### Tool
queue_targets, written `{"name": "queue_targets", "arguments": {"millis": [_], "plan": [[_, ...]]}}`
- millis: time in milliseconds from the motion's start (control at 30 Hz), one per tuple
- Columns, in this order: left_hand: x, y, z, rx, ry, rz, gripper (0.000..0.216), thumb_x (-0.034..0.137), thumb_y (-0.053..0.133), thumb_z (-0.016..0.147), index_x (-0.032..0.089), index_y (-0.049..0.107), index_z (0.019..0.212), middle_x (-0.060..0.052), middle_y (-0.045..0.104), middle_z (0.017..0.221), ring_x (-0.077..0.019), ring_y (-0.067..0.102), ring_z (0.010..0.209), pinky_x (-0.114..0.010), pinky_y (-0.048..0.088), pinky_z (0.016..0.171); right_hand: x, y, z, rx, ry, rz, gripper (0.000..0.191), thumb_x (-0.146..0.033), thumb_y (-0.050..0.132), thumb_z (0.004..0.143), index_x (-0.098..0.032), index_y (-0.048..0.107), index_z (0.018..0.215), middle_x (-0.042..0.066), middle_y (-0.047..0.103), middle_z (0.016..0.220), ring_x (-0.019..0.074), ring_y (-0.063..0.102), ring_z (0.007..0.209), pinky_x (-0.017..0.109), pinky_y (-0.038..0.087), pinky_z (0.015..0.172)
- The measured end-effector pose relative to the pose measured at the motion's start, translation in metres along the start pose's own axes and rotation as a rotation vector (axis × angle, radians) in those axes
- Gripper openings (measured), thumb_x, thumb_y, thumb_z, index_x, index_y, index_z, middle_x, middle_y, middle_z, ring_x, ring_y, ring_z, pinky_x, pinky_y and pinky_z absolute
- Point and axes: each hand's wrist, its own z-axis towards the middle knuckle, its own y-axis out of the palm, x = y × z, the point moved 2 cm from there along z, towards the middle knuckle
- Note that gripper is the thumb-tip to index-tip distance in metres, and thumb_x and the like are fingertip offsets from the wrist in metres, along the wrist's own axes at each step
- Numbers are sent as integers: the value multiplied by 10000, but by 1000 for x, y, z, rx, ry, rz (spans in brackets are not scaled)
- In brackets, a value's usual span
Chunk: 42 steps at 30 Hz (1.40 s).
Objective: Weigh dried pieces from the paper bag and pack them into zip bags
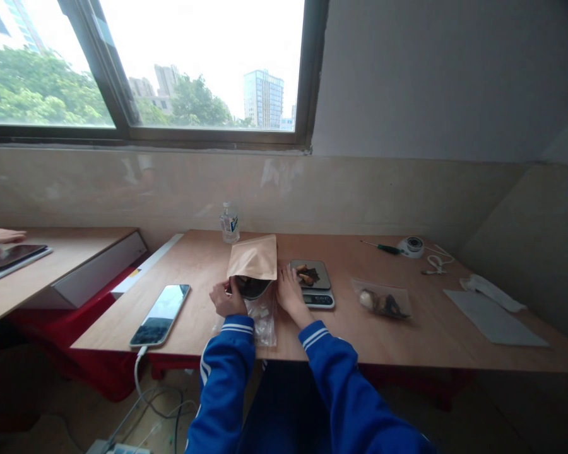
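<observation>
A brown kraft paper bag lies on the table with its mouth toward me, gaping to show a dark inside. My left hand pinches the left edge of that mouth between thumb and fingers. Just right of the bag, my right hand has its fingers stretched out along the left edge of a small digital scale; whether it touches the bag cannot be made out. Brown and dark dried pieces rest on the scale's plate. Under the bag's mouth lie clear plastic bags.
A phone on a cable lies left; a clear bottle stands behind. To the right are a zip bag of dried pieces, a screwdriver, a white dome camera and a white sheet. Another person's hand shows far left.
</observation>
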Motion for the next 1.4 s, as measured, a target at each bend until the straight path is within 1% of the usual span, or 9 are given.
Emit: {"name": "queue_targets", "arguments": {"millis": [133, 300, 400, 633, 767, 933, 1133, 1267, 1400], "plan": [[1, 0, 0, -19, 40, 2, 241, 405, 528, 840, 208, 551, 703, -31, 549, 706, -195, 447, 725, -310, 371, 653, -2, 0, 9, -32, -8, -49, 429, -8, 351, 817, -14, 615, 1156, 230, 630, 1140, 303, 436, 1250, 448, 176, 1109], [0, 1, 0, -33, 21, -5, 211, 380, 552, 826, 206, 549, 706, -29, 532, 720, -196, 444, 742, -324, 375, 688, -2, -8, 2, -17, -10, -69, 420, 17, 310, 834, -54, 646, 1077, 179, 663, 1026, 268, 538, 1073, 434, 202, 1093], [0, 2, 0, -37, 8, -9, 208, 384, 565, 814, 206, 555, 707, -26, 533, 725, -197, 449, 758, -322, 379, 698, -4, -10, -4, -16, -13, -80, 388, 0, 329, 841, -37, 643, 1067, 186, 650, 1015, 276, 535, 1048, 440, 225, 1075], [1, 1, 0, -31, 32, -22, 231, 405, 551, 821, 208, 569, 702, -24, 531, 715, -187, 437, 722, -313, 381, 683, 0, -8, -5, 53, -1, 32, 442, -4, 337, 837, -64, 601, 1186, 214, 608, 1167, 327, 423, 1236, 504, 190, 1082], [2, 0, 1, -25, 49, -30, 246, 421, 543, 821, 210, 571, 696, -28, 534, 712, -190, 442, 720, -324, 387, 698, -2, -13, -6, 73, -23, 78, 425, 10, 352, 819, -106, 664, 1084, 182, 656, 1029, 316, 497, 1134, 494, 199, 1078], [3, -1, 1, -23, 41, -32, 241, 418, 551, 810, 208, 576, 695, -25, 531, 706, -187, 447, 717, -322, 392, 697, -1, -25, -20, 135, -17, 108, 365, -2, 426, 796, -172, 681, 994, 123, 652, 998, 271, 502, 1041, 440, 284, 992], [-1, 1, 1, -25, 70, -60, 260, 440, 545, 817, 202, 599, 729, -26, 544, 709, -178, 432, 674, -333, 402, 707, 61, -46, -41, 414, 292, 302, 252, -172, 454, 855, -218, 690, 931, 61, 686, 954, 238, 532, 897, 369, 356, 831], [-3, 3, 2, -22, 69, -75, 271, 450, 544, 816, 200, 593, 726, -25, 540, 705, -175, 424, 663, -352, 403, 745, 110, -45, -43, 398, 476, 359, 288, -166, 432, 812, -154, 705, 899, 101, 709, 885, 235, 586, 839, 354, 399, 806], [0, 1, 2, -48, 41, -62, 244, 432, 559, 802, 206, 588, 714, -23, 541, 705, -179, 435, 678, -341, 403, 714, 125, -37, -38, 367, 492, 425, 344, -188, 401, 805, -144, 694, 980, 104, 719, 891, 220, 638, 812, 324, 457, 756]]}}
